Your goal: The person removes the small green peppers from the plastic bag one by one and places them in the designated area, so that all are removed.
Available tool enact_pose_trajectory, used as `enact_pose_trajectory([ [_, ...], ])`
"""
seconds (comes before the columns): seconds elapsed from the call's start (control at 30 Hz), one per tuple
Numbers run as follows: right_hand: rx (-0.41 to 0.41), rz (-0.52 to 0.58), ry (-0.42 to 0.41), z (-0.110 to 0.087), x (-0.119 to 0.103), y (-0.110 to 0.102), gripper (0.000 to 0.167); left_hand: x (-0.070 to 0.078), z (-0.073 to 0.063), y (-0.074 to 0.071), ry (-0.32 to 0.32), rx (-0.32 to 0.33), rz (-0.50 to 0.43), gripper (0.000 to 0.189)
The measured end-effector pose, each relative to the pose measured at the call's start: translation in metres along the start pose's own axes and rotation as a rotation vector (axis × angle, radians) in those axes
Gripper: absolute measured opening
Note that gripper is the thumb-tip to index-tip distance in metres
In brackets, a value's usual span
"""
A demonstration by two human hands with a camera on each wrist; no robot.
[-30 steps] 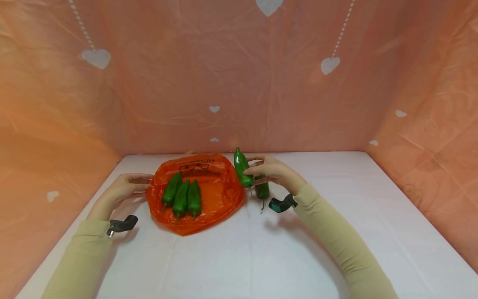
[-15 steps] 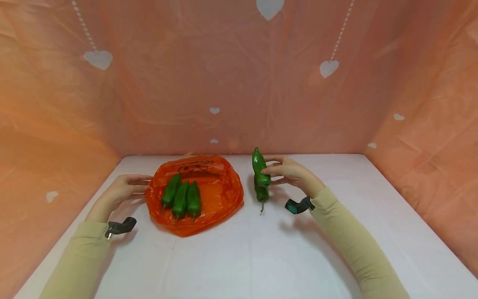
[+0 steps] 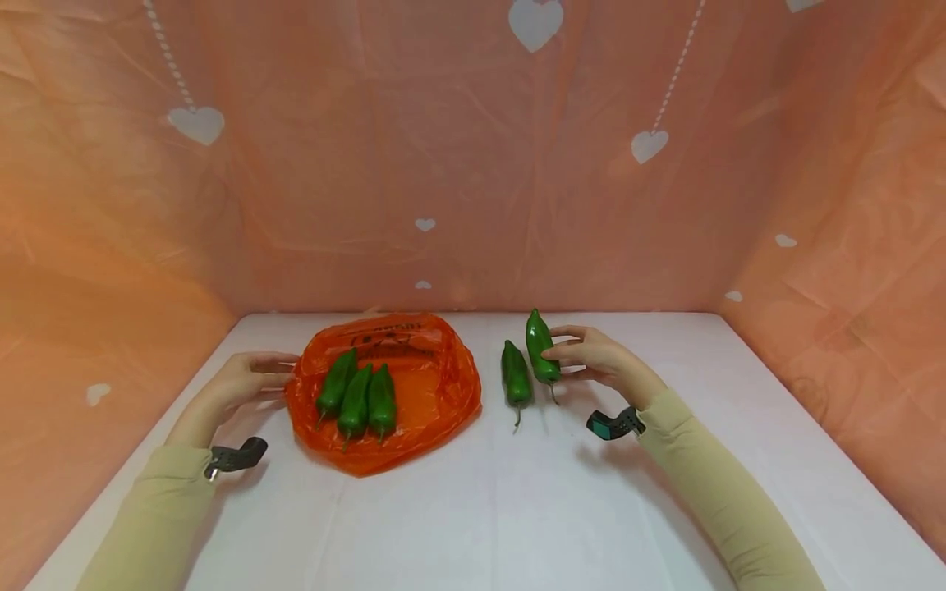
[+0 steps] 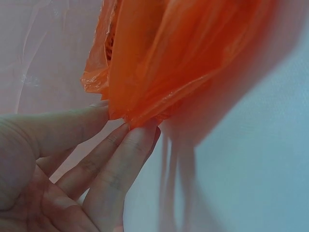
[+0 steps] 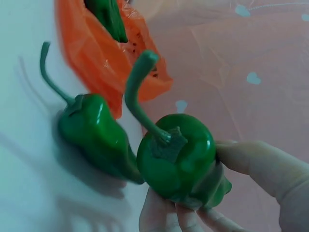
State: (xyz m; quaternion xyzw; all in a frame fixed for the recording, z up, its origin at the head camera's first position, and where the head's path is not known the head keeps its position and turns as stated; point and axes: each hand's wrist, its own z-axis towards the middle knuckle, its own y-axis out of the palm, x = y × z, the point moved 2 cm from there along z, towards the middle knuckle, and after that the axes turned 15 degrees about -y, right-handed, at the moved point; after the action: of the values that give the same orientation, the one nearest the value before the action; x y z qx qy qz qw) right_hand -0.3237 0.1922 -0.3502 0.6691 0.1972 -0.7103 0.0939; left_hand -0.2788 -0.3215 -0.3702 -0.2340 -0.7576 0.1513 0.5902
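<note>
My right hand (image 3: 602, 358) holds a green pepper (image 3: 542, 345) between thumb and fingers, just above the table, its stem toward me. To the left of it a second green pepper (image 3: 516, 377) lies on the table, close by but apart. In the right wrist view the held pepper (image 5: 176, 154) hides part of my fingers. An orange plastic bag (image 3: 421, 394) lies spread on the left, with three green peppers (image 3: 355, 402) on it side by side. At the bag's left edge, my left hand (image 3: 240, 384) pinches the plastic (image 4: 145, 92) between thumb and fingertips.
The table (image 3: 414, 525) has a white cover. Orange sheeting with white hearts forms the back wall (image 3: 473, 164) and both sides. A dark wrist camera (image 3: 238, 454) sits on the left wrist, another camera (image 3: 615, 423) on the right.
My right hand has moved right with its pepper, from the bag's right edge past the lying pepper, which now shows fully. The left hand has stayed at the bag.
</note>
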Motion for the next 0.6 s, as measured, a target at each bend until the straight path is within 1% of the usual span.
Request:
enact_pose_trajectory([
  [0.17, 0.016, 0.001, 0.026, -0.002, 0.011, -0.006, 0.067, -0.001, -0.001, 0.001, -0.005, 0.009, 0.005, 0.048],
  [0.43, 0.014, 0.027, 0.053, -0.008, 0.023, -0.011, 0.065, 0.0, -0.003, 0.003, -0.007, -0.008, -0.025, 0.048],
  [0.6, 0.014, -0.006, 0.058, -0.009, 0.026, -0.013, 0.063, 0.001, -0.002, 0.003, -0.007, -0.007, -0.035, 0.048],
])
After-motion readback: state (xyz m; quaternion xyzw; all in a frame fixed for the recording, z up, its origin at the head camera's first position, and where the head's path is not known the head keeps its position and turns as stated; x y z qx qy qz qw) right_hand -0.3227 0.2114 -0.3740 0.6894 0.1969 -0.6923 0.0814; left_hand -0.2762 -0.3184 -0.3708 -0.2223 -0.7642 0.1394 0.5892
